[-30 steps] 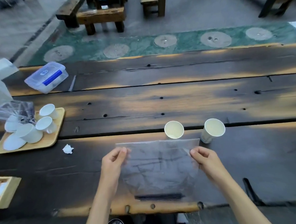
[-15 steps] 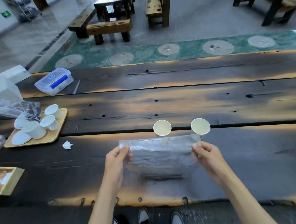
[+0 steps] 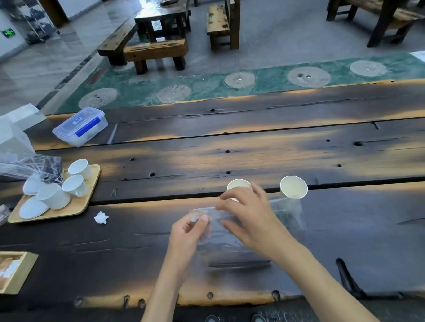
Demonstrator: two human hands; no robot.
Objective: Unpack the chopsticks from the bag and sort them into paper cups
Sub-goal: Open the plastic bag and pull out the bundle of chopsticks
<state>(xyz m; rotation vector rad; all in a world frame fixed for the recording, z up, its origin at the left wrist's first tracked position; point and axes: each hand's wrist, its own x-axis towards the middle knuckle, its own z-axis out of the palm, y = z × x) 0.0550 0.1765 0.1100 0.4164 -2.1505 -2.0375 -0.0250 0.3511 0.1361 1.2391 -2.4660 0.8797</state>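
Note:
A clear plastic bag [image 3: 287,217] lies on the dark wooden table [image 3: 255,153] in front of me. Dark chopsticks [image 3: 239,264] show through its near end. My left hand [image 3: 189,233] pinches the bag's top left corner between thumb and fingers. My right hand [image 3: 250,219] rests over the bag's top middle with fingers curled on the plastic; whether it grips is unclear. Two white paper cups stand upright just beyond the bag: the left cup [image 3: 238,185] is partly hidden by my right fingers, the right cup [image 3: 293,187] is in full view.
A wooden tray [image 3: 85,204] with several white ceramic cups and saucers sits at the left, beside a crumpled paper scrap [image 3: 101,218]. A clear lidded box [image 3: 80,126] is at the far left, a wooden divided box [image 3: 11,271] at the near left edge.
My right hand has moved left from the bag's right corner onto its top middle. The bag, held up before, now lies lower and flatter on the table. The camera tilted up.

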